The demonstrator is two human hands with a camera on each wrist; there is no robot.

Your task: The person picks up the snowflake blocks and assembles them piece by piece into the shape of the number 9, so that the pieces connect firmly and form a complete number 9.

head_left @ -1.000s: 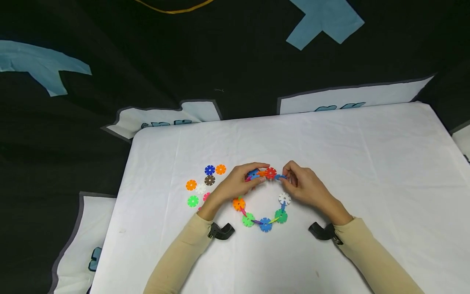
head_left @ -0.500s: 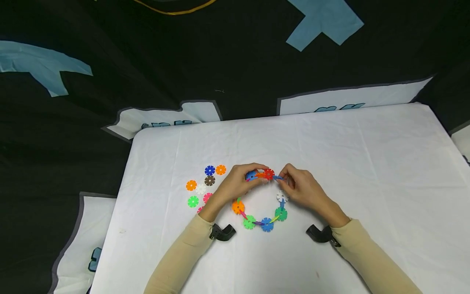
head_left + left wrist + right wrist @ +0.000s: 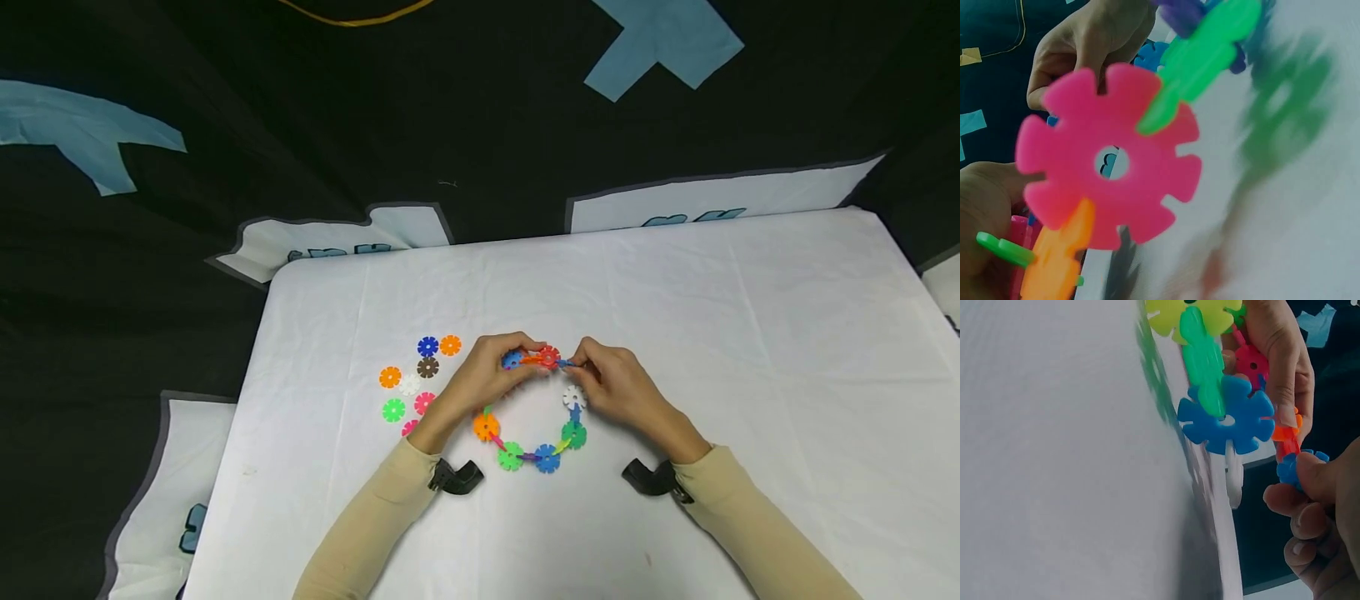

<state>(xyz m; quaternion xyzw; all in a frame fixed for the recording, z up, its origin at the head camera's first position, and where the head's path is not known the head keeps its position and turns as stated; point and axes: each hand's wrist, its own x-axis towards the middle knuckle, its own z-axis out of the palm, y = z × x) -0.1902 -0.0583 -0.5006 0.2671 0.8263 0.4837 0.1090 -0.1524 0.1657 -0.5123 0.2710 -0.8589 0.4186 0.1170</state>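
A chain of notched plastic snowflake discs hangs in a loop between the hands. My left hand (image 3: 483, 375) pinches its upper part near an orange disc (image 3: 531, 360) and a red disc (image 3: 549, 357). Thumb and fingers of my right hand (image 3: 618, 387) grip a blue disc (image 3: 1288, 470) slotted against the red one. A white disc (image 3: 574, 398) ends the other side of the chain, just below the right fingers and apart from that blue disc. A pink disc (image 3: 1066, 156) with a green one in its slot fills the left wrist view; part of the chain is hidden behind the left hand.
Several loose discs lie left of the left hand, among them a dark blue disc (image 3: 428, 347), a brown disc (image 3: 427, 367) and a light green disc (image 3: 393, 410). A white cloth covers the table (image 3: 712, 333). A dark curtain (image 3: 450, 108) hangs behind it.
My right hand has shifted slightly left and down with the blue disc. The red disc moves a little left, and the white end of the chain slides left and up. Both hands keep their hold.
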